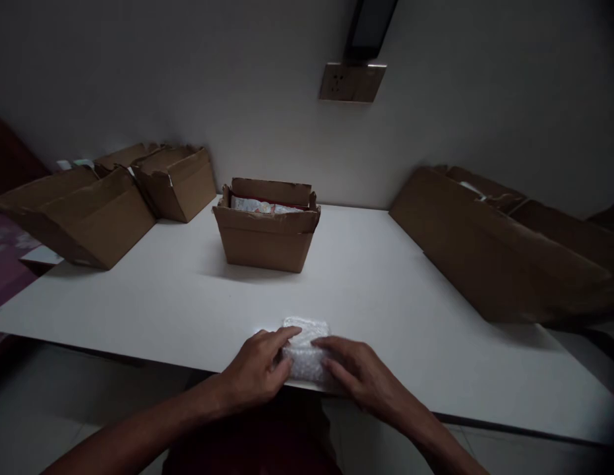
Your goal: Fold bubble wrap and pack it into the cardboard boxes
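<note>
A small bundle of clear bubble wrap (307,364) lies at the front edge of the white table; whatever may be inside it cannot be made out. From its left side my left hand (261,366) grips it, thumb low and forefinger resting on top. My right hand (359,373) holds the opposite side, with thumb and fingertips pressed against the plastic. Behind the bundle stands an open cardboard box (264,241) holding crinkled, pale plastic-wrapped items (260,206).
Several open cardboard boxes (103,218) stand at the back left of the white table (188,310). Larger cardboard boxes (465,257) line the right side. On the wall are a socket plate (353,83) and a dark screen-like device (370,30).
</note>
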`<state>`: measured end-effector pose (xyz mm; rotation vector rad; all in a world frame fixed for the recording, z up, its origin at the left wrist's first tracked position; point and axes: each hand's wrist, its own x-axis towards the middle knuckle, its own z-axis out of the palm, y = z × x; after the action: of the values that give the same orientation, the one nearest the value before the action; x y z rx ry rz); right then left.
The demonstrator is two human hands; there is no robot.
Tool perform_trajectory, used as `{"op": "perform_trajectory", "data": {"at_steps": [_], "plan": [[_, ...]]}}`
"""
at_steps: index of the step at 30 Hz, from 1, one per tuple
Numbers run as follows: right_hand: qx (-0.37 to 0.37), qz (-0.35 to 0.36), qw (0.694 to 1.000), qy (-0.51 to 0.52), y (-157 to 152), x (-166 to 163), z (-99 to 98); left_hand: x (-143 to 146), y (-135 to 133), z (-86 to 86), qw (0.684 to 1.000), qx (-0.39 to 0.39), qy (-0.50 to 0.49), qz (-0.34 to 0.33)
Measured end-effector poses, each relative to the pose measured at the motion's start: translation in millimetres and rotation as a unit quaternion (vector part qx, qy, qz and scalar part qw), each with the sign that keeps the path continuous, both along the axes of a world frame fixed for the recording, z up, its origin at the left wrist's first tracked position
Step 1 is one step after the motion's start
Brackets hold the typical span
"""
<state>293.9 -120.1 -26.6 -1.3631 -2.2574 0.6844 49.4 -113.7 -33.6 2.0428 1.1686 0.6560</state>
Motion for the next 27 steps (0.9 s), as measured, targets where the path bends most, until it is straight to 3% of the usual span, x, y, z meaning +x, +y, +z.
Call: {"op": "perform_trajectory", "data": {"at_steps": [4,9,12,17,19,23,25,27], "plan": [[0.129,-0.049,0.988,-0.072,27.3,1.7,-15.1,12.2,27.0,-7.2,0.996,0.049,0.067,0.043],[0.14,-0.011,0.988,-0.07,31.5,7.1,-29.8,11.0,38.0,-21.2,0.991,0.103,0.068,0.05],[0.119,0.016,0.993,-0.003,22.0,3.4,-30.3,4.3,33.5,-18.6,0.996,0.071,0.035,0.039],[0.011,0.004,0.999,0.042,14.2,-2.9,-17.5,4.3,26.9,-7.3,0.997,-0.075,0.001,-0.003],[-0.026,-0.002,0.998,0.05,14.2,-1.2,-11.6,8.1,24.1,-8.5,0.997,-0.073,-0.013,-0.019],[-0.041,0.027,0.999,0.015,17.9,7.4,-0.8,8.4,29.4,-0.9,0.993,0.086,-0.015,-0.085],[-0.029,0.025,0.999,-0.003,22.8,12.4,6.8,0.1,44.9,20.2,0.978,0.192,-0.014,-0.084],[-0.003,-0.003,1.0,0.009,30.6,16.9,18.5,-13.4,70.0,50.5,0.946,0.324,-0.007,-0.019]]}}
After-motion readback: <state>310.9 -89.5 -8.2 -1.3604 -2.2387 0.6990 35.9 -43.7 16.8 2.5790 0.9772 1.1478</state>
